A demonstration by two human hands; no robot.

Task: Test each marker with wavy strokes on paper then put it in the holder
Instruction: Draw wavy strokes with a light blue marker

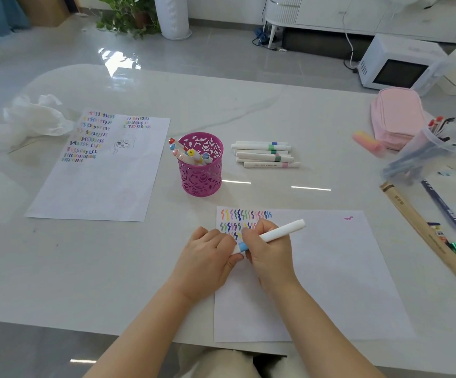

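A white marker (278, 232) with a light blue band lies across both my hands above the near sheet of paper (330, 268). My right hand (269, 249) grips its barrel; my left hand (207, 255) pinches the end by the blue band, so the tip or cap is hidden. The sheet carries rows of coloured wavy strokes (244, 215) at its top left. The magenta cut-out holder (201, 166) stands beyond the sheet with several markers in it. A pile of several white markers (265, 154) lies to the right of the holder.
A second sheet (98, 170) covered in strokes lies at the left, with crumpled white tissue (28, 121) beyond it. At the right are a pink pouch (397, 115), a clear tub of pens (431, 151), a yellow-pink eraser (367, 141) and long wooden sticks (423, 230).
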